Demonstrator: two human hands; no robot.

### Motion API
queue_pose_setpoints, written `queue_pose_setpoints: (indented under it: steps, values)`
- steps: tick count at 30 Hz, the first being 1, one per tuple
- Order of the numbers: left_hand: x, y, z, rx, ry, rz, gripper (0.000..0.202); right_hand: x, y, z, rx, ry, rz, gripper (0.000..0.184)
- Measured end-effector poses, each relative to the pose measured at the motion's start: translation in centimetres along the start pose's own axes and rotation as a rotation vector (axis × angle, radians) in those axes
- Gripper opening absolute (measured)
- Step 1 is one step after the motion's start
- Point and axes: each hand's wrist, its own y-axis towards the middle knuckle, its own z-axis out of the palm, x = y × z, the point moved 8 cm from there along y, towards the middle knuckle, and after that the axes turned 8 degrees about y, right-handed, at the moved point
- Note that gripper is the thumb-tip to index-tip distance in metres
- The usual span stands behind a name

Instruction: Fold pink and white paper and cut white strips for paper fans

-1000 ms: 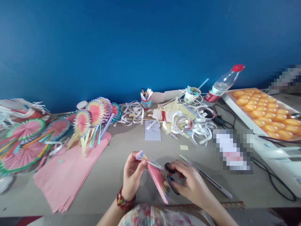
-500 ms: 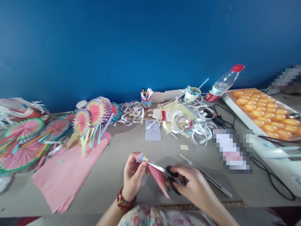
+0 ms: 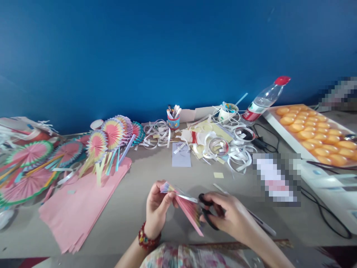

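Note:
My left hand [image 3: 157, 208] pinches a folded, pleated pink paper strip [image 3: 189, 210] with a multicoloured end, held just above the table near the front edge. My right hand [image 3: 230, 216] grips black-handled scissors [image 3: 205, 210], fingers through the loops. The blades point left across the upper end of the pleated paper, close to my left fingertips. A beaded bracelet circles my left wrist.
A stack of pink paper sheets [image 3: 80, 204] lies front left, with several finished paper fans [image 3: 97, 143] behind it. Curled white paper strips [image 3: 223, 149], a pen cup [image 3: 173, 119], a plastic bottle [image 3: 264, 98], a ruler [image 3: 259, 221] and a tray of orange pieces [image 3: 315, 134] fill the back and right.
The scissors and my right hand have shifted slightly right and up along the pleated paper. My left hand keeps its pinch in about the same place.

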Motion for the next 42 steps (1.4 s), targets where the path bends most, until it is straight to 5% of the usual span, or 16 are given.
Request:
queue_pose_setpoints:
  steps: [9,25,37,42]
  values:
    - [-0.3,-0.2,0.0,0.020,0.003,0.022,0.009,1.3,0.0,-0.4,-0.035,-0.069,-0.101,0.019]
    - [-0.2,-0.2,0.2,0.032,-0.021,-0.010,0.015,1.3,0.1,-0.3,0.003,-0.074,-0.078,0.023]
    - [0.3,0.1,0.6,0.050,-0.044,-0.082,0.021,-2.0,1.1,-1.6,-0.008,0.169,0.019,0.016]
    - [0.5,0.0,0.5,0.048,-0.079,-0.085,0.021,-0.8,2.3,-0.5,0.058,0.122,-0.045,0.010]
